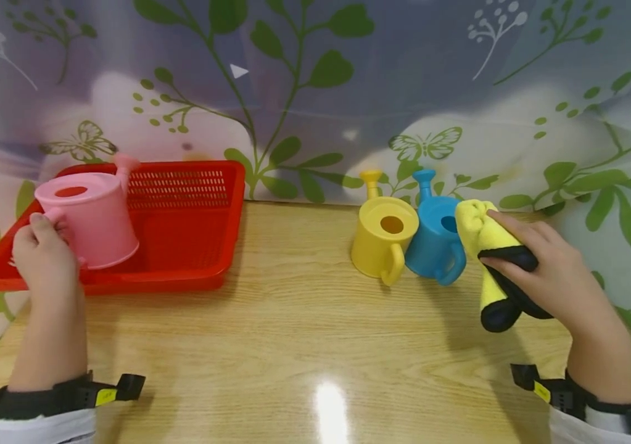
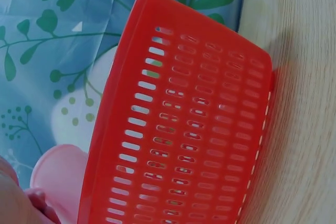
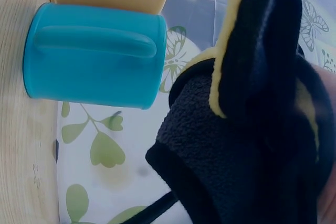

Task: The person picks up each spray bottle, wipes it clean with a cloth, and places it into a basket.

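My left hand [image 1: 49, 259] grips the handle of a pink watering can [image 1: 98, 222], which is held over the left part of a red plastic basket [image 1: 182, 280]. In the left wrist view the can [image 2: 62, 174] shows only partly behind the basket's slotted wall [image 2: 178, 124]. My right hand [image 1: 556, 271] holds a folded, fleecy yellow-and-black cloth item [image 1: 487, 231] above the table. That item overlaps the edge of a blue watering can [image 1: 432, 246] in the head view. A yellow watering can [image 1: 371, 240] stands upright right beside the blue one, both with handles toward me.
A light wooden table [image 1: 293, 333] carries the basket at the left and the two standing cans right of centre. Behind it hangs a curtain [image 1: 415, 74] with a leaf and butterfly print, close to the table's back edge.
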